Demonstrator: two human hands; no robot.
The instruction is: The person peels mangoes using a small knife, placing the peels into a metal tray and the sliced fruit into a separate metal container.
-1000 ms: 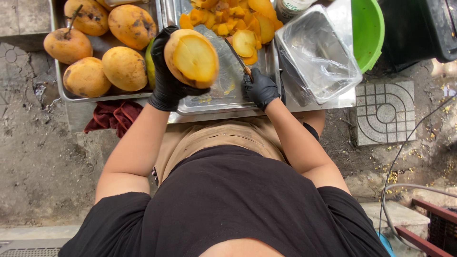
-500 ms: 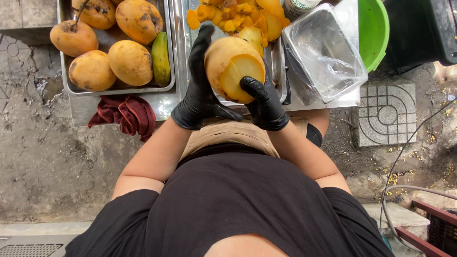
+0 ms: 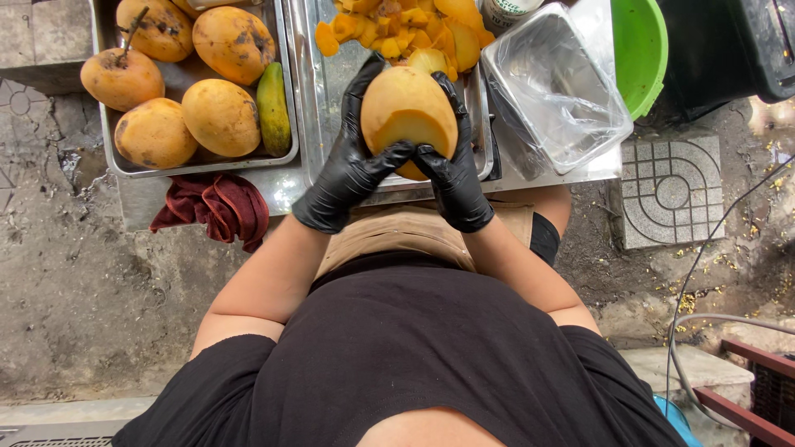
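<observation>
Both hands wear black gloves and grip one partly cut mango (image 3: 407, 112), held above the near edge of the table (image 3: 281, 186). The left hand (image 3: 352, 165) wraps the mango's left side, fingers extended up along the skin and thumb pressed across the lower front. The right hand (image 3: 451, 165) closes on the right side, fingers curled over the top and thumb meeting the left thumb at the pale cut face. Neither hand is spread; both are clamped on the fruit. Directly beneath the mango lies a steel tray (image 3: 319, 108), with cut mango pieces (image 3: 397, 33) piled at its far end. A second tray (image 3: 286, 124) at the table's left end carries whole mangoes (image 3: 219, 116). A bag-lined container (image 3: 555, 91) stands at the right end, a green bowl (image 3: 642, 50) beyond it. A red cloth (image 3: 211, 207) hangs off the near left edge.
</observation>
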